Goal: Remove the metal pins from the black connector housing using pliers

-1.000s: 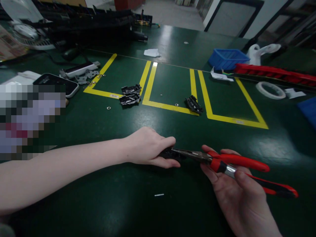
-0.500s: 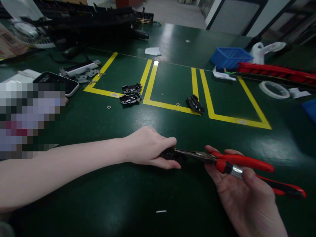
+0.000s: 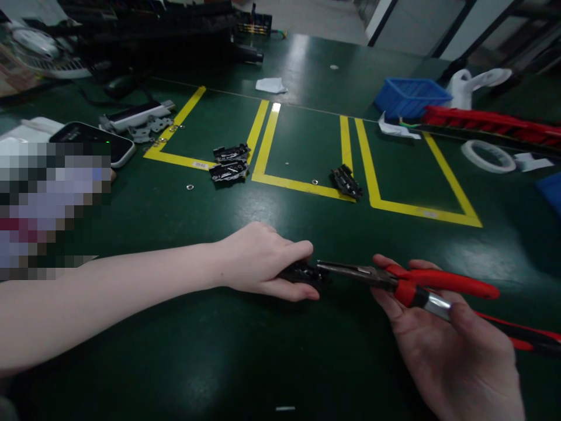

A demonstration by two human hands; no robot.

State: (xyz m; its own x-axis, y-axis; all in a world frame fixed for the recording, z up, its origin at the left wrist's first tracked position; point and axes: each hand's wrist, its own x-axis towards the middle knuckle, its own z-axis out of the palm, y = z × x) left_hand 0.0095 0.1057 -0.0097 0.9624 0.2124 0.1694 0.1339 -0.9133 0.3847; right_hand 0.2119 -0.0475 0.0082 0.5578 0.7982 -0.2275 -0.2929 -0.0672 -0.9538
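My left hand is closed around a small black part, pressing it near the green table top. Most of that part is hidden under the fingers. In my right hand lies a pair of red-handled long-nose pliers, palm up, with fingers and thumb around the handles. The tips of the pliers point left and end beside the black part; whether they grip anything small is hard to tell. A short silvery pin lies on the table near the bottom edge of the view.
Similar black parts lie on the yellow tape markings, with small metal rings nearby. A phone and metal pieces sit at left. At right are a blue bin, a red strip and a tape roll.
My right hand and the pliers have moved right, drawing the tips back from my left hand. More of the black part shows. The view has shifted slightly.
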